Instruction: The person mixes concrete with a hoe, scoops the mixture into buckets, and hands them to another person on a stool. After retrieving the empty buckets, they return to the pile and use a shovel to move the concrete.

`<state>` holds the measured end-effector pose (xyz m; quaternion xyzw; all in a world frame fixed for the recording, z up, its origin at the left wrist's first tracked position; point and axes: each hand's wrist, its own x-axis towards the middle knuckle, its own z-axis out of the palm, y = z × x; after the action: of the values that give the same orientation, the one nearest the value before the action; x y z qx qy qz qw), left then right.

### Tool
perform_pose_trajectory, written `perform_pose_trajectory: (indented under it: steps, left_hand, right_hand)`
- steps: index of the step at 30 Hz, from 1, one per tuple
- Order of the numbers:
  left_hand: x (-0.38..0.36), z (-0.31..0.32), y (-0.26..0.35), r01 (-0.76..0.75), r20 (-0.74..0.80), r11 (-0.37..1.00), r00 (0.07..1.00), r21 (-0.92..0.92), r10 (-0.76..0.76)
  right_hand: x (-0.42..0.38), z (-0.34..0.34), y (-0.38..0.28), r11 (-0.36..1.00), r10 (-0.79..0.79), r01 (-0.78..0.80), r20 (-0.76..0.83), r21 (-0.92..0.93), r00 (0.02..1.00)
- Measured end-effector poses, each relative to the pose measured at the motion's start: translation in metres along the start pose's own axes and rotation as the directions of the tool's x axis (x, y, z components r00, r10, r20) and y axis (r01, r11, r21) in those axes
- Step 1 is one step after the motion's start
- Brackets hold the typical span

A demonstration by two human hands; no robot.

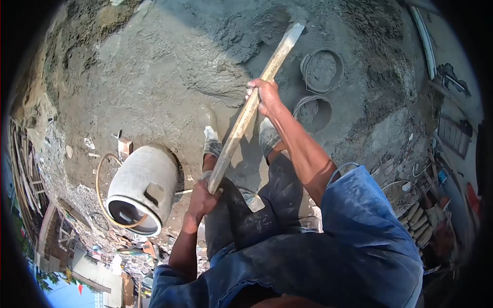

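1. The right hand (pixel 265 95) is clenched around the wooden handle (pixel 251 105) about midway up its length, fingers wrapped over the shaft.
2. The left hand (pixel 202 199) grips the same handle at its near end, close to the person's knees.
3. The handle runs slantwise from the left hand up and to the right – its far end sinks into the wet cement pile (pixel 215 61), so the blade of the tool is hidden and I cannot tell its kind.
4. The grey mix spreads over the ground in front of the person; it looks damp and lumpy near the handle's far end, drier and smoother towards the left.
5. Two round pans lie just right of the handle: the far pan (pixel 322 70) holds a layer of grey mix, and the near pan (pixel 313 112), touching or almost touching it, also shows grey mix inside, partly in shadow.
6. A white drum (pixel 141 190) lies on its side to the left of the left hand, its open mouth towards the camera – the inside is dark and what it holds cannot be made out.
7. A thin hose (pixel 98 179) loops around the drum's left side.
8. The person's two feet (pixel 211 143) stand in the grey mix between the drum and the pans.
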<state>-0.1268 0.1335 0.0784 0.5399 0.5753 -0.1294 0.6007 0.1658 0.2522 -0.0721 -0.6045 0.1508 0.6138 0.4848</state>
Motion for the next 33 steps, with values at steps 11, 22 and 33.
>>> perform_pose_trajectory:
  steps: [11, 22, 33]
  left_hand:
    - [0.173, 0.063, 0.116, 0.307, -0.209, 0.950, 0.934, 0.051, -0.291]
    - [0.003, 0.215, 0.044, 0.337, 0.004, 0.905, 0.938, -0.258, -0.348]
    - [0.156, 0.047, 0.145, -0.022, -0.023, 0.677, 1.000, -0.736, 0.008]
  right_hand:
    - [0.312, 0.053, -0.001, 0.947, 0.312, -0.147, 0.714, -0.285, 0.627]
    - [0.029, -0.049, 0.040, 0.914, 0.275, -0.198, 0.180, -0.354, 0.945]
    - [0.160, 0.107, -0.121, 0.377, -0.307, 0.250, 0.134, -0.892, 0.942]
